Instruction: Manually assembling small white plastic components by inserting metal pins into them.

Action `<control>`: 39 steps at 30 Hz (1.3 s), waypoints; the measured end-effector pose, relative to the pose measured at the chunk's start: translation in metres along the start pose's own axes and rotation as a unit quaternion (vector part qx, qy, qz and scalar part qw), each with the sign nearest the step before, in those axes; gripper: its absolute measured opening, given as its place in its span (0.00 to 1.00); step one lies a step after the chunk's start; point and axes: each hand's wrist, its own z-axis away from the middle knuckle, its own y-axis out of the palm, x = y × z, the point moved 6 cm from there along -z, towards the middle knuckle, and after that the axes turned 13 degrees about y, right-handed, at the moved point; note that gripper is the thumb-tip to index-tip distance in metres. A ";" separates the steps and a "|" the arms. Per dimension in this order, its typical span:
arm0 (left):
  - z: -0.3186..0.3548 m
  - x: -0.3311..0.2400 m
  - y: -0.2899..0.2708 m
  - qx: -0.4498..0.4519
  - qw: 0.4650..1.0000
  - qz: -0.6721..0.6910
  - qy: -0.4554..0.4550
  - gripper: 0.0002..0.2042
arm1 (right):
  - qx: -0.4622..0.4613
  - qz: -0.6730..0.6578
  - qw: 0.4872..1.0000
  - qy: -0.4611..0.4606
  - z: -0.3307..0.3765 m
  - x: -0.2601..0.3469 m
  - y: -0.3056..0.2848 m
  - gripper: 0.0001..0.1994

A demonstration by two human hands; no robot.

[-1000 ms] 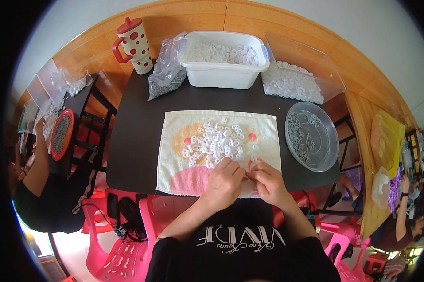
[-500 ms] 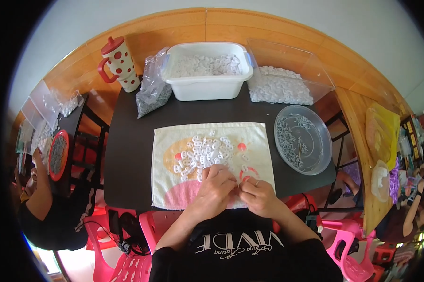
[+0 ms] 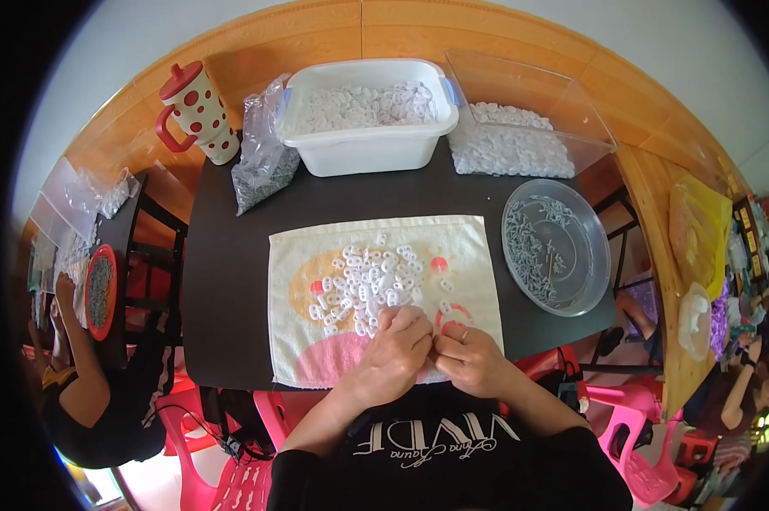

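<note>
Head view, nearest me: my left hand [image 3: 393, 353] and right hand [image 3: 474, 359] meet fingertip to fingertip at the towel's [image 3: 299, 255] near edge, pinched on something too small to make out, probably one white plastic piece. Just beyond, the loose pile of white pieces [image 3: 367, 285] awaits. Farther back, the white tub [image 3: 363, 149] looks well filled.

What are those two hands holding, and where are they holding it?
It cannot be told. The left hand and right hand meet fingertip to fingertip over the towel, hiding anything between them.
</note>
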 end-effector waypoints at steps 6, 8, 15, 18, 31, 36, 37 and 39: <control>0.001 0.001 0.002 -0.010 0.999 0.032 -0.005 0.08 | -0.011 -0.025 1.000 -0.002 0.000 -0.003 0.002 0.10; 0.002 0.003 0.004 -0.015 0.999 0.039 -0.005 0.08 | -0.003 -0.026 1.000 -0.001 0.000 -0.003 0.004 0.10; 0.011 -0.002 0.000 -0.035 0.999 0.025 0.005 0.10 | -0.010 0.008 1.000 -0.007 0.005 0.005 0.002 0.11; 0.008 -0.015 -0.010 -0.060 0.998 -0.010 0.009 0.13 | -0.084 -0.029 0.995 0.033 -0.001 -0.003 -0.024 0.10; 0.030 -0.022 -0.013 -0.072 0.990 -0.118 -0.043 0.17 | -0.263 -0.063 0.950 0.155 -0.091 -0.055 -0.137 0.02; 0.034 -0.014 -0.010 -0.071 0.991 -0.092 -0.061 0.16 | -0.069 0.105 0.980 0.151 -0.035 -0.032 -0.029 0.16; 0.034 -0.013 -0.009 -0.063 0.991 -0.092 -0.070 0.17 | -0.057 0.132 0.974 0.176 -0.031 -0.036 -0.022 0.17; 0.032 -0.011 -0.006 -0.054 0.991 -0.097 -0.069 0.17 | -0.038 0.162 0.965 0.205 -0.027 -0.044 -0.017 0.18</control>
